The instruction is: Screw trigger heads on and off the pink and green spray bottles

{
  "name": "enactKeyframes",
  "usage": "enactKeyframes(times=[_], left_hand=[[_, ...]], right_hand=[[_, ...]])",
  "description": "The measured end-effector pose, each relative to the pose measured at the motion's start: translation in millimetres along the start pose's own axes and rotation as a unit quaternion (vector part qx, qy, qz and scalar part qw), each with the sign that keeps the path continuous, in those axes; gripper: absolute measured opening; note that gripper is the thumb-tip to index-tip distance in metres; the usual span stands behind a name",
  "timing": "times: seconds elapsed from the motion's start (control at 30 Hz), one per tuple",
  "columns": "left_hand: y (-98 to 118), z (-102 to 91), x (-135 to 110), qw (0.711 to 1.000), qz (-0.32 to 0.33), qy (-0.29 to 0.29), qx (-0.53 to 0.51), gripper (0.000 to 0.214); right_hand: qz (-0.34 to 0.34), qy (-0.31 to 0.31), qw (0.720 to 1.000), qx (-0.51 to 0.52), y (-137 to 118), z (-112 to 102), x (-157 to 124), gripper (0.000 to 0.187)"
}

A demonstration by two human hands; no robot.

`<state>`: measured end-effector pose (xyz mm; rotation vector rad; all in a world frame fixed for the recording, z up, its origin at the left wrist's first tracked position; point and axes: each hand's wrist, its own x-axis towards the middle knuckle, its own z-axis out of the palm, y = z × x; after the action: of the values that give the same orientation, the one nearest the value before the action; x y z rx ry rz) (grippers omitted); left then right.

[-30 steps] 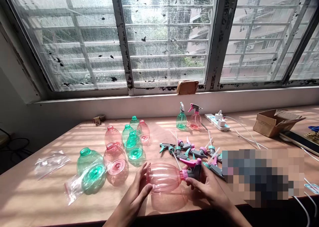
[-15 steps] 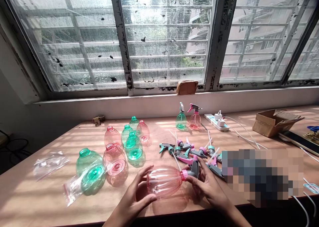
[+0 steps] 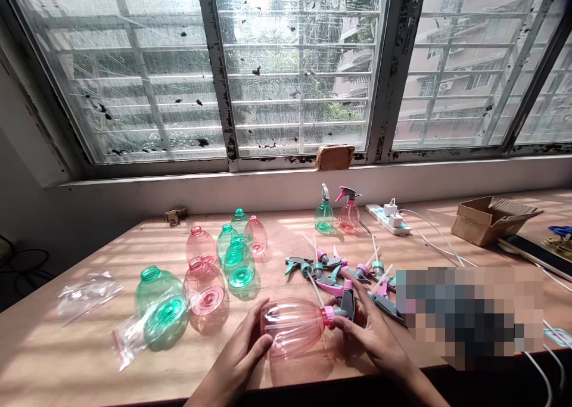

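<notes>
A pink see-through spray bottle [image 3: 291, 328] is held on its side near the table's front edge, its neck toward the right. My left hand [image 3: 241, 350] is closed around its rounded base, thumb on the near side. At the neck, my right hand [image 3: 375, 331] grips by the pink collar [image 3: 328, 316], below the grey-and-pink trigger head [image 3: 347, 303]. A straw runs inside the bottle. Just beyond my hands lies a pile of loose trigger heads [image 3: 333, 265] with straws, in pink, green and grey.
Several open green and pink bottles [image 3: 240, 264] stand at left, beside clear plastic bags [image 3: 129, 338]. Two spray bottles with heads [image 3: 324, 216] stand by the wall, near a power strip [image 3: 388, 219] with cables. A cardboard box [image 3: 482, 225] sits at right; a blurred patch covers the right front.
My left hand has closed in on the bottle's base, its thumb moving up against the side. The bottle has shifted very slightly left, with my right hand staying at the neck.
</notes>
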<state>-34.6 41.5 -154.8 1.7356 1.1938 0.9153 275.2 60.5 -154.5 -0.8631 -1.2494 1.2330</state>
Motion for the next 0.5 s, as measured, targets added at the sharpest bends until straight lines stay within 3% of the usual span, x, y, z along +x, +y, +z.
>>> enactKeyframes(times=[0.2,0.37,0.5], left_hand=[[6.0,2.4,0.9,0.999,0.017,-0.004,-0.035,0.082],[-8.4,7.2,2.4,0.991,0.051,-0.022,-0.118,0.085],[-6.0,10.8,-1.2,0.992,0.061,-0.013,-0.106,0.086]], right_hand=[[0.026,0.012,0.999,0.021,4.7,1.7,-2.8,0.087],[0.012,0.036,0.999,0.018,6.7,4.5,-2.8,0.083],[-0.005,0.006,1.000,0.000,5.9,-1.2,0.8,0.076]])
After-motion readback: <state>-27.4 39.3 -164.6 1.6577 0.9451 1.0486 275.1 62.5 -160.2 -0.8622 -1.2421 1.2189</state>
